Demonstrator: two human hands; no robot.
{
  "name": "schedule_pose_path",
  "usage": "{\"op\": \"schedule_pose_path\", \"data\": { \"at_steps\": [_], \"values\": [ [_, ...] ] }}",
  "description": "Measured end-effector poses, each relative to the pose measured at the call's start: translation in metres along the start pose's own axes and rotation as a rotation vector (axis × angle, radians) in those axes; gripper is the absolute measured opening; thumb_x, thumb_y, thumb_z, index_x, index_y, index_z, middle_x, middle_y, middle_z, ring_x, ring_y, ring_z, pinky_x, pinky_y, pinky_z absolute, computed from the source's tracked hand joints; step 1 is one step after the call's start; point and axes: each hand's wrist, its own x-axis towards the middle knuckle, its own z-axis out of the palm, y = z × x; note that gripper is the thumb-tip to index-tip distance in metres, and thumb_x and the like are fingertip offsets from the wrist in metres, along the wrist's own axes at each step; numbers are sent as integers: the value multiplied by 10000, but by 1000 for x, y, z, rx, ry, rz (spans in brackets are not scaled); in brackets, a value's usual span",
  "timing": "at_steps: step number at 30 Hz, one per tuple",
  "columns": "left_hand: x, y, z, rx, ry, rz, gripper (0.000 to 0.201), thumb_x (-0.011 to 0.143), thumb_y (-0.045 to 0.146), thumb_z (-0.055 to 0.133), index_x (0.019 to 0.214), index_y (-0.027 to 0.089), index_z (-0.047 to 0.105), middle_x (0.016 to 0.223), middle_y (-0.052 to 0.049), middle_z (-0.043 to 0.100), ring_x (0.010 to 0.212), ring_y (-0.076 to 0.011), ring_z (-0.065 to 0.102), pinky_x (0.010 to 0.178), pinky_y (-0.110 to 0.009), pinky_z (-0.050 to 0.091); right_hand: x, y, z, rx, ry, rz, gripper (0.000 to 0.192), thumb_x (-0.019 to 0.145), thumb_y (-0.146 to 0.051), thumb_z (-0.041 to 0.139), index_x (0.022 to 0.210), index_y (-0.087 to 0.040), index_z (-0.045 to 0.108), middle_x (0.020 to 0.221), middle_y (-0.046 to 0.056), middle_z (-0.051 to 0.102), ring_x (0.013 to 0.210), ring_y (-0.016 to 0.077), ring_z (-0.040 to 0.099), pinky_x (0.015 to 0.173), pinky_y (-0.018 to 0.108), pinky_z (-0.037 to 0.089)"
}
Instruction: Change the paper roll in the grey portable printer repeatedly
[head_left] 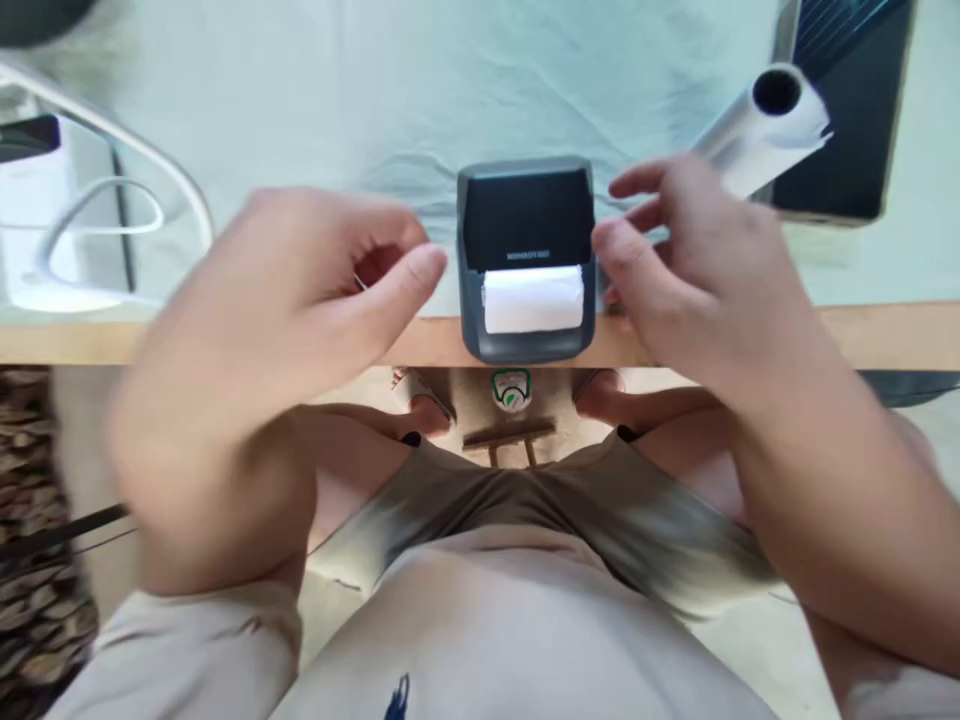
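Observation:
A dark grey label printer [526,345] stands at the table's near edge, with a black lid on its upper half. White label paper [534,300] shows at the front of it, below the lid. To its left is my left hand [337,270], fingers curled in and the thumb against or close to the index finger; whatever lies between them is hidden. My right hand [675,250] is at the printer's right side, fingers spread. Its thumb tip is at the casing, and I cannot tell whether it touches.
A white paper roll [731,140] with a dark core lies beyond my right hand, against a dark flat device [840,150]. On the left are a white cable [176,175] and a white box-like object [56,240]. The wooden table edge [885,335] runs across in front of me.

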Motion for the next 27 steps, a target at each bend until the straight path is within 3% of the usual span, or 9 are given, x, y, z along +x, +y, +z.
{"op": "schedule_pose_path", "data": {
  "at_steps": [3, 8, 10, 13, 17, 20, 22, 24, 27],
  "values": [
    [25, -5, 12, -19, 24, 15, 623, 1118, 702, 430, 1368, 228, 749, 1171, -120, 729, 1362, -291, 571, 1209, -425, 497, 6, 6, 5, -67, -31, -1, 607, 1071, -663, 563, 1391, -161, 677, 1040, 92, 758, 977, 230, 761, 848, 345, 561],
    [32, -25, 14, -31, -15, 39, 574, 1137, 639, 428, 1210, 206, 797, 1124, -120, 737, 1189, -257, 660, 1073, -395, 559, 14, 0, 9, -20, -50, 31, 641, 1039, -816, 562, 1098, -190, 685, 979, 76, 708, 1024, 242, 753, 915, 365, 626],
    [29, -33, 13, -101, 21, 84, 512, 1136, 585, 481, 1227, 189, 791, 1148, -118, 734, 1153, -236, 686, 1050, -380, 571, 12, -7, 9, 70, -53, 22, 699, 1002, -883, 562, 1156, -208, 662, 1046, 70, 702, 1108, 247, 749, 947, 370, 641],
    [30, -43, 18, -417, 154, 86, 489, 1089, 598, 619, 1387, 224, 721, 1283, -98, 712, 1193, -228, 706, 1024, -352, 585, 10, -20, 16, 258, -6, -4, 814, 948, -964, 545, 1279, -223, 610, 1136, 68, 693, 1229, 246, 724, 997, 368, 654],
    [42, -41, 32, -931, 223, -38, 498, 1036, 695, 669, 1324, 292, 627, 1266, -63, 756, 1295, -258, 734, 999, -354, 638, 17, -29, 33, 379, 38, -37, 843, 954, -991, 469, 1312, -240, 605, 1156, 52, 687, 1314, 235, 693, 1043, 371, 662],
    [50, -29, 37, -1165, 123, -255, 432, 1114, 637, 517, 1312, 270, 631, 1307, -75, 784, 1448, -259, 701, 1164, -396, 644, 27, -28, 37, 363, 19, -55, 811, 972, -973, 456, 1276, -247, 651, 1150, 54, 692, 1292, 230, 687, 1055, 374, 656],
    [52, -21, 36, -1241, 102, -444, 488, 1150, 588, 411, 1323, 224, 685, 1302, -83, 798, 1508, -266, 672, 1242, -431, 622, 33, -26, 33, 329, 8, -74, 792, 988, -956, 450, 1263, -247, 671, 1146, 59, 689, 1210, 220, 693, 1026, 378, 653],
    [53, -17, 35, -1268, 183, -539, 485, 1148, 554, 437, 1283, 193, 730, 1244, -69, 818, 1509, -282, 672, 1253, -455, 622, 37, -24, 26, 279, 26, -106, 793, 1009, -940, 425, 1295, -246, 681, 1147, 73, 675, 1130, 212, 686, 977, 381, 649],
    [52, -17, 35, -1251, 265, -599, 429, 1103, 538, 586, 1215, 169, 774, 1190, -57, 836, 1358, -290, 755, 1087, -397, 698, 37, -21, 16, 182, 14, -134, 777, 1038, -897, 426, 1362, -241, 686, 1156, 96, 651, 1085, 201, 666, 895, 346, 632]
  ]
}}
